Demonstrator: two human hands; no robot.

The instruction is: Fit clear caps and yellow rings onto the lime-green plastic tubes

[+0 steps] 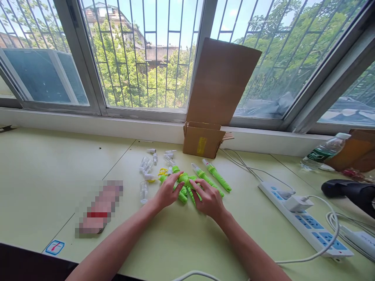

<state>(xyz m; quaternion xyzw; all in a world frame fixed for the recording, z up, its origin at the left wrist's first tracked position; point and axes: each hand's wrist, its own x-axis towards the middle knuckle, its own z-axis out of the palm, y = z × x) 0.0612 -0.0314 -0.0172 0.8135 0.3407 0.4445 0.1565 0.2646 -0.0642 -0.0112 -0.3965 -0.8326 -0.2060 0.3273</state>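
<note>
A pile of bright green ribbed tubes [184,183] lies in the middle of the pale green table [52,171]. My left hand [167,192] rests on the pile's left side with its fingers stretched out over the tubes. My right hand [208,197] lies flat on the right side, fingers apart and touching the tubes. Two more green tubes [218,177] lie loose just right of the pile. Several small clear plastic caps [145,166] and a yellow ring [162,171] are scattered to the left and behind.
An open cardboard box [202,141] stands by the window sill behind the pile. A white power strip [307,222] with cables lies at the right, beside a black device [351,192] and a water bottle [324,151]. A blurred object [99,208] lies at the left.
</note>
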